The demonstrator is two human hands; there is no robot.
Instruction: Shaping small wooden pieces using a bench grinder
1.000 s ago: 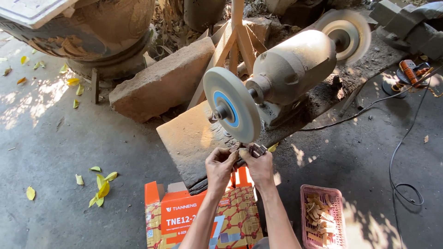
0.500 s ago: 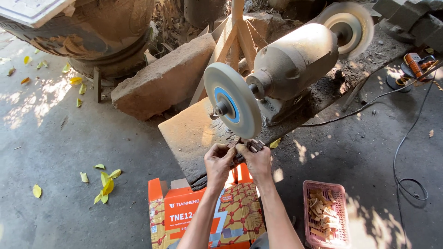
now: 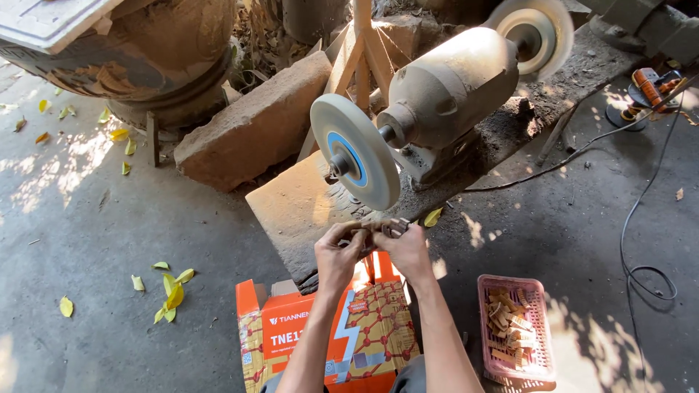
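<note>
Both hands, left hand [image 3: 339, 251] and right hand [image 3: 405, 247], pinched together on a small pale workpiece [image 3: 377, 230] at frame centre, just under the buffing wheel [image 3: 354, 160] with its blue hub. Piece mostly hidden by fingers; shape hard to tell. Orange cardboard box [image 3: 328, 335] at bottom centre, cut off by the edge. Pink basket [image 3: 514, 331] of wooden bits at lower right.
</note>
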